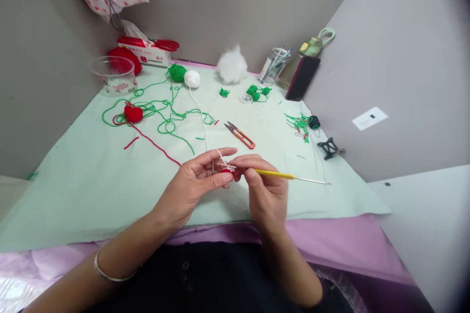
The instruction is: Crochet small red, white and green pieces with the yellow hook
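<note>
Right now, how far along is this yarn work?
Already done, it seems: a small red piece with white stitches on top. In hand: the left hand pinches that piece; the right hand holds the yellow-handled hook. Probably left: more white, since the yarn runs uncut to the white ball.

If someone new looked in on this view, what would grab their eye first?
Probably the yellow-handled crochet hook in the right hand, beside small red-and-white work in the left hand. Then the green yarn tangled across the table's left, and fluffy white stuffing at the back.
</note>
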Motion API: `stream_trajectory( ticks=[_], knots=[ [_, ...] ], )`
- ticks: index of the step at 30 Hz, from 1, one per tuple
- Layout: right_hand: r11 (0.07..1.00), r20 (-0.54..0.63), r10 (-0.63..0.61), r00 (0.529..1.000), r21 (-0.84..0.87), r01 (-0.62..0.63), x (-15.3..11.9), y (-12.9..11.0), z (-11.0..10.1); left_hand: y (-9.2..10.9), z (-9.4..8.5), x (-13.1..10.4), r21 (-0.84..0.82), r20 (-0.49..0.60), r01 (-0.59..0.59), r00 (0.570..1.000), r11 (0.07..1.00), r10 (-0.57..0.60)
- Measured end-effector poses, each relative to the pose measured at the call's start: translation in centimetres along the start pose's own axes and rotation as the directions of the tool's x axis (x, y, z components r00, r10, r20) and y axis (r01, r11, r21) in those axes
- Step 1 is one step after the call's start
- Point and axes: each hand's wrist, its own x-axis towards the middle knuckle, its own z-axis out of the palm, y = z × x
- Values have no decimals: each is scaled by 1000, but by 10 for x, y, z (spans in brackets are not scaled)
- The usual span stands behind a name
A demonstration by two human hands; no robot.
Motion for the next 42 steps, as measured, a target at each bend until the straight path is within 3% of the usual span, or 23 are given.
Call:
stream_trajectory(
  ticks=[6, 12, 15, 17, 19, 22, 25, 31, 42],
  knots=[
    [999, 4, 12, 1000, 36, -12, 0, 0, -1, 5, 4, 0, -79, -20, 31, 999, 996, -33],
    [949, -27, 181, 983, 268, -168, 5, -3, -4, 9, -5, 2, -208, 146, 200, 974, 957, -172],
    [898, -24, 282, 959, 358, -255, 10, -7, -8, 10, -8, 2, -217, 228, 215, 960, 952, -165],
    [870, 6, 316, 949, 398, -292, 11, -7, -9, 9, -7, 2, -181, 223, 188, 964, 965, -146],
    [882, 14, 297, 955, 378, -280, 10, -6, -8, 7, -4, 2, -113, 165, 128, 980, 985, -109],
    [962, 16, 174, 985, 212, -174, 5, -1, -6, 4, 0, 2, -25, 69, 51, 996, 998, -49],
    [990, 55, 99, 994, 97, -104, 1, 2, -5, 4, 0, 2, 34, 38, 57, 998, 998, -58],
    [987, 6, 120, 993, 111, -120, 3, 3, -9, 11, -7, -2, 140, 29, 23, 999, 990, -27],
    [977, 22, 143, 989, 156, -145, 5, -3, -8, 12, -11, -5, 200, 31, -31, 999, 979, 25]
  ],
)
